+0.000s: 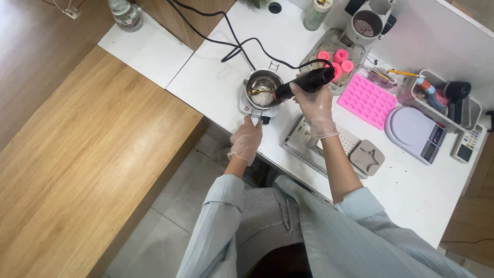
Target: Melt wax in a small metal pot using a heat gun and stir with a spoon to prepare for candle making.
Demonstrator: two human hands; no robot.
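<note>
At the frame's centre top, the gloved right hand (315,105) has its fingers closed around a black heat gun (304,83) aimed into one steel pot (262,86) on the white tabletop (411,190). The left hand (246,140) pinches the pot's black knob (264,120). At upper right lie four pink rolls (335,61) and one pink mould (366,100). The pot's contents are unclear.

White table (411,195), wooden bench (87,149), grey tiled floor (175,195).
</note>
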